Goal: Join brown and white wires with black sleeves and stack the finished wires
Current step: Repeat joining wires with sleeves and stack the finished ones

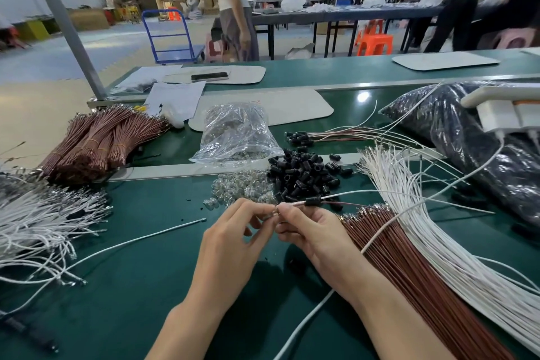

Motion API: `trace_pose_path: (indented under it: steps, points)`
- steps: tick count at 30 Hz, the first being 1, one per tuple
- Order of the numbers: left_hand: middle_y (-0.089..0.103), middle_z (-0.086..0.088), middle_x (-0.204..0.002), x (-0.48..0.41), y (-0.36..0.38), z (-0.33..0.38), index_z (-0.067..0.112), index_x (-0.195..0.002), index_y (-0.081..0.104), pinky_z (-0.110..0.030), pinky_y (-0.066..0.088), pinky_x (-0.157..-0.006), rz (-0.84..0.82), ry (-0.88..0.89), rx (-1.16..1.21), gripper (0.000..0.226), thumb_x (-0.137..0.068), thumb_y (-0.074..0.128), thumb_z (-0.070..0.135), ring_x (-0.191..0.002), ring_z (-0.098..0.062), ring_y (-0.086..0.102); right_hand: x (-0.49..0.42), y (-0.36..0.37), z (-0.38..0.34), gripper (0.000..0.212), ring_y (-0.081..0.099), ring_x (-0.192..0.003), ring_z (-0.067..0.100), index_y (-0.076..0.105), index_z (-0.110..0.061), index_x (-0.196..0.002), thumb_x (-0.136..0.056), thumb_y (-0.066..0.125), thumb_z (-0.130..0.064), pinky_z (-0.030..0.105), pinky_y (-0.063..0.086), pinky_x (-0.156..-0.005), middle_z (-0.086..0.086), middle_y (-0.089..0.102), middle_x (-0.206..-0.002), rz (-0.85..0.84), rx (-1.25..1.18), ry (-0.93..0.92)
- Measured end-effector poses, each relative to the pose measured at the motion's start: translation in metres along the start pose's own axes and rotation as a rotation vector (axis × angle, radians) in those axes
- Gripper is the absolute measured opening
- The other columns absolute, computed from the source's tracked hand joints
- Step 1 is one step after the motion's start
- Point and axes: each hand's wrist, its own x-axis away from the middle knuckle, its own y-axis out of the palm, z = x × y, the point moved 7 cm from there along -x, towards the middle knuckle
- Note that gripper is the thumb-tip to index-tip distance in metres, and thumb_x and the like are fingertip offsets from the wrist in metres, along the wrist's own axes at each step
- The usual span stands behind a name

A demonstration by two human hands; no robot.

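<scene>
The left hand (233, 234) and right hand (312, 234) both pinched the ends of the thin, limp wires (296, 204), probably best gripped close beside the light black sleeve (313, 201).

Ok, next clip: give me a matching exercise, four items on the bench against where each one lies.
Things:
1 loose black sleeves
2 banded brown bundles
3 clear bag
4 finished wires

Places:
A far left
B centre heap, nearest of the four
C behind the heap, to its left
D behind the heap, to its right

Pairs: 1-B, 2-A, 3-C, 4-D
</scene>
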Motion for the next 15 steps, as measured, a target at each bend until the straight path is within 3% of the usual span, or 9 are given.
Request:
trace_pose_path:
  steps: [9, 15]
  points:
    - [0.063, 0.019, -0.096, 0.0014, 0.0025, -0.0003, 0.039, -0.102, 0.063, -0.034, 0.055, -0.070, -0.023, -0.031, -0.004, 0.018, -0.089, 0.071, 0.031, -0.084, -0.009, 0.063, 0.0011, -0.0044, -0.0009, 0.028, 0.068, -0.077, 0.011, 0.082, -0.015, -0.086, -0.075, 0.079, -0.040, 0.020, 0.054, -0.070, 0.005, 0.074, -0.083, 0.038, 0.070, -0.021]
    - [0.060, 0.021, -0.098, -0.0001, 0.0008, 0.0040, 0.041, -0.100, 0.057, -0.032, 0.054, -0.069, -0.017, -0.014, -0.057, 0.021, -0.088, 0.072, 0.033, -0.085, -0.006, 0.062, 0.0009, -0.0068, -0.0010, 0.018, 0.067, -0.076, 0.013, 0.081, -0.013, -0.083, -0.082, 0.077, -0.030, 0.021, 0.055, -0.069, 0.007, 0.072, -0.082, 0.069, 0.055, -0.019]
